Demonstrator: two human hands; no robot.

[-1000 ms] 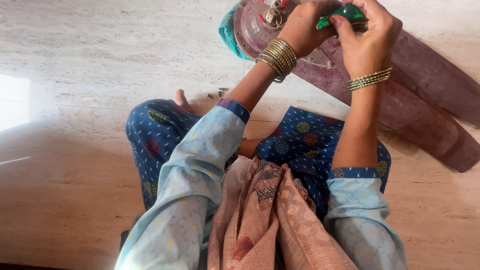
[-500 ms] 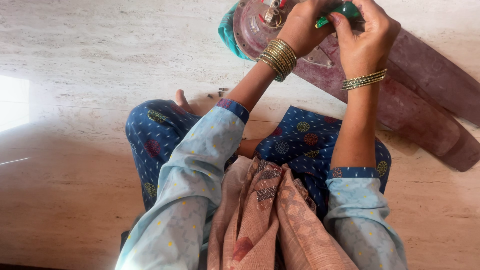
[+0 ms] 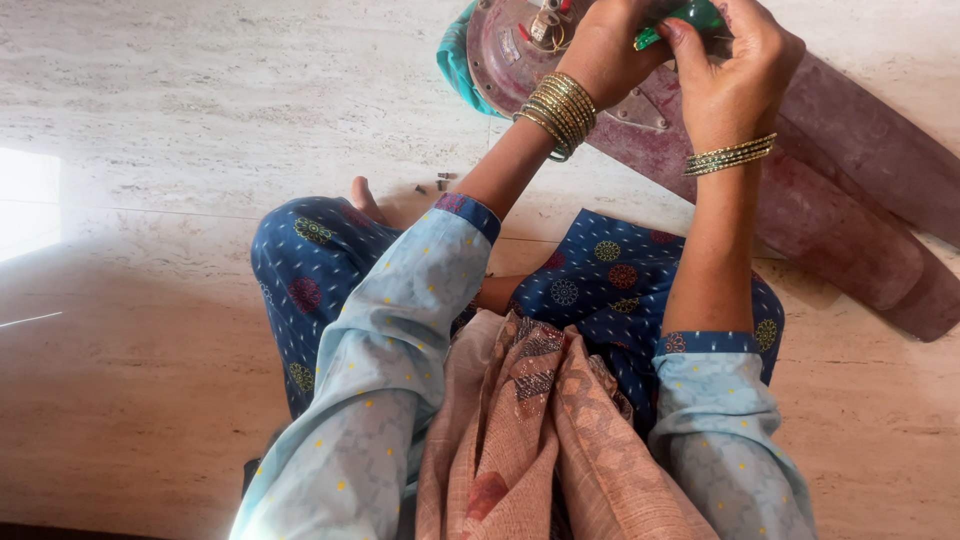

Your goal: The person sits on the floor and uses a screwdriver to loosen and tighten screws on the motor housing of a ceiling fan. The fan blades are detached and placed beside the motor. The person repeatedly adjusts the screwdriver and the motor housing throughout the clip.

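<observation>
Seated cross-legged on a pale stone floor (image 3: 180,130), looking straight down. Up at the far edge of the floor, near the top of the view: a dark red ceiling fan (image 3: 620,110) lying flat, its round motor housing (image 3: 500,50) open with small wires (image 3: 548,22) showing. Two long fan blades (image 3: 850,200) stretching away toward the right edge. A teal cloth (image 3: 455,60) tucked just under the housing's left side.

Left hand (image 3: 610,55) curled over the housing, fingers closed on something there, though what exactly cannot be made out. Stack of gold bangles (image 3: 560,112) at that wrist. Right hand (image 3: 735,75) just beside it, fingers bent and pinched around a green tool handle (image 3: 685,18), only partly visible between the two hands. Thinner bangles (image 3: 730,155) on that wrist.

No labels or packages to make out from here. A few small dark screws (image 3: 435,183) lying loose on the floor just beyond the left knee, near a bare toe (image 3: 365,195). Wide bare floor along the left side; bright patch of light (image 3: 28,200) at the left edge. Right side taken up by the blades. Blue patterned trousers (image 3: 320,270) and a pinkish scarf (image 3: 540,430) filling the near edge.
</observation>
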